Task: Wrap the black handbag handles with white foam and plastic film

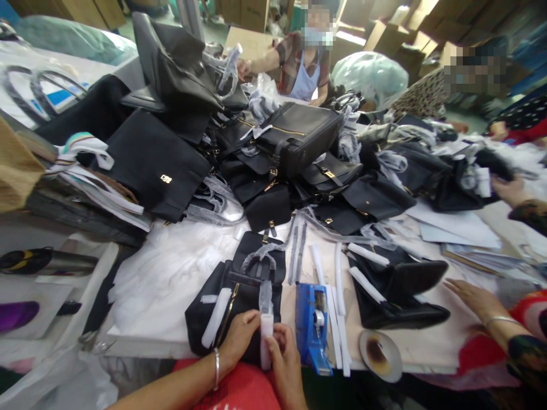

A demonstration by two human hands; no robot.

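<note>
A black bag (250, 287) with a gold zipper lies at the table's front edge. A white foam strip (267, 333) sits around or along its strap, below a part covered in clear film. My right hand (284, 350) pinches the strip between thumb and fingers from the right. Close by on the left, my left hand (239, 336) has its fingers pinched at the strip's edge or the strap; which one is hidden. Another white foam piece (217, 316) covers the bag's left strap. Right of my hands stands a blue tape dispenser (314, 324).
Black bags (307, 131) are piled across the back. Loose foam strips (337, 324) and a stained round dish (380, 354) lie to the right. A co-worker's hand (474, 299) is near another black bag (397, 287). White tissue (166, 279) covers the left side. Another person (305, 68) stands across the table.
</note>
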